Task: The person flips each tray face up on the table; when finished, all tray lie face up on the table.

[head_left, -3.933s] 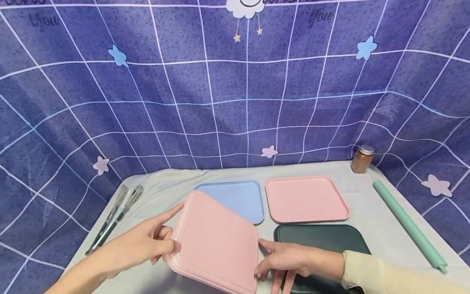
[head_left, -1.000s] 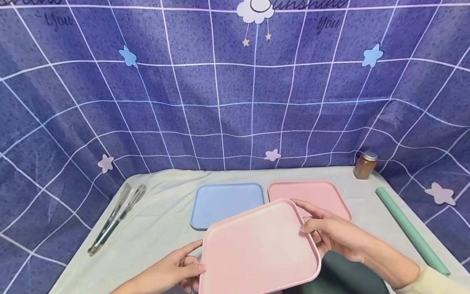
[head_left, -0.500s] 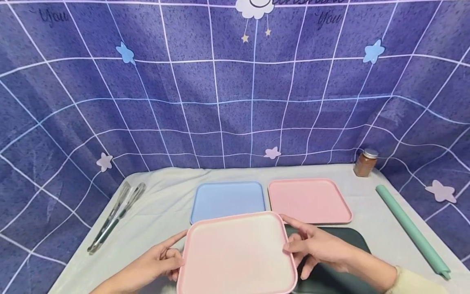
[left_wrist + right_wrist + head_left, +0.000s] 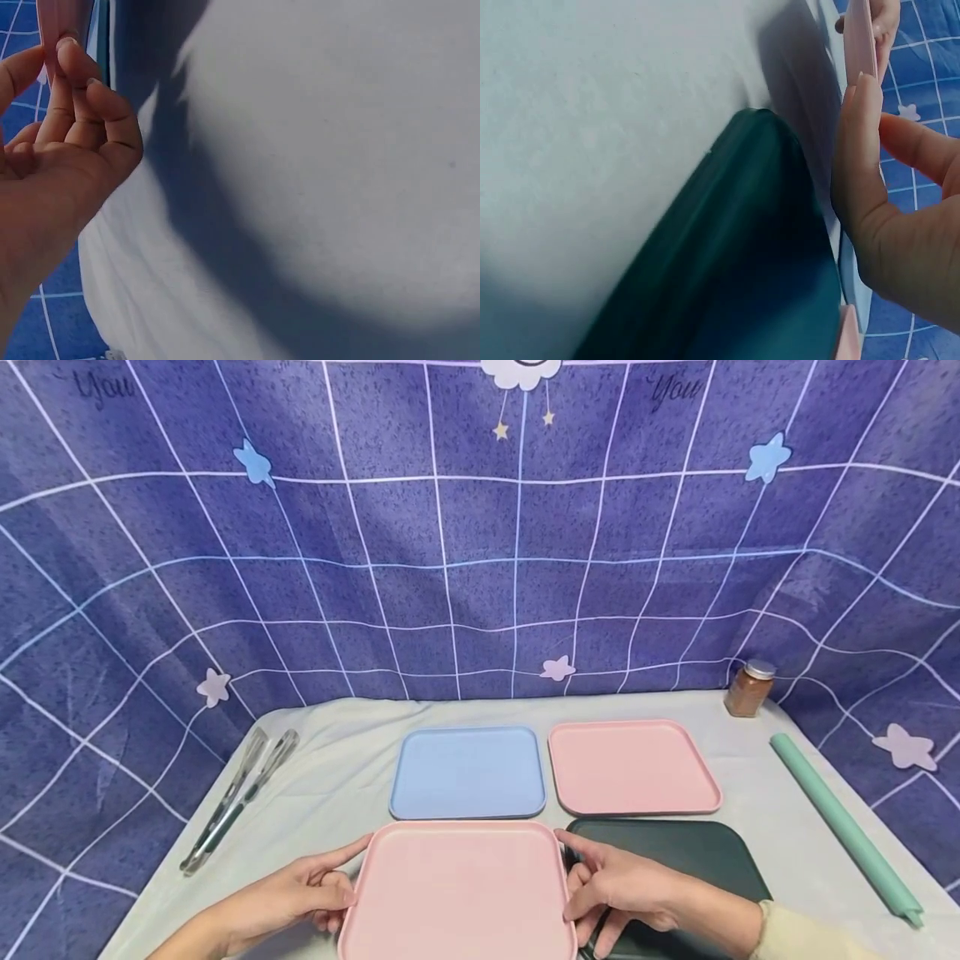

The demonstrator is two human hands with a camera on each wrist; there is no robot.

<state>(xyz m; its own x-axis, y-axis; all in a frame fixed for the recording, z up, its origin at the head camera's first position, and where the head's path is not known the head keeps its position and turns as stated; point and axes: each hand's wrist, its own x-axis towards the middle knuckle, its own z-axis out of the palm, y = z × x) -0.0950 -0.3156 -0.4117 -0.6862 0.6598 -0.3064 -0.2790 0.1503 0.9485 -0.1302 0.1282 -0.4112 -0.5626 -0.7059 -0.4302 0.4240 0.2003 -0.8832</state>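
A light pink tray is held between both hands at the near middle of the head view, its rimmed side up and its near edge cut off. My left hand pinches its left edge between thumb and fingers. On the opposite edge, my right hand grips with the thumb on the rim, index finger stretched toward the far corner. In the right wrist view the tray's edge stands off the cloth, and a shadow falls below. A dark green tray lies partly under the right hand.
Behind the held tray lie a blue tray and another pink tray, side by side on the white cloth. Metal tongs lie at left. A green roll and a brown jar are at right.
The held tray has turned over from underside up to rimmed side up. Lately it has come out of its tilt, moved left and lowered toward the table, both hands still on it.
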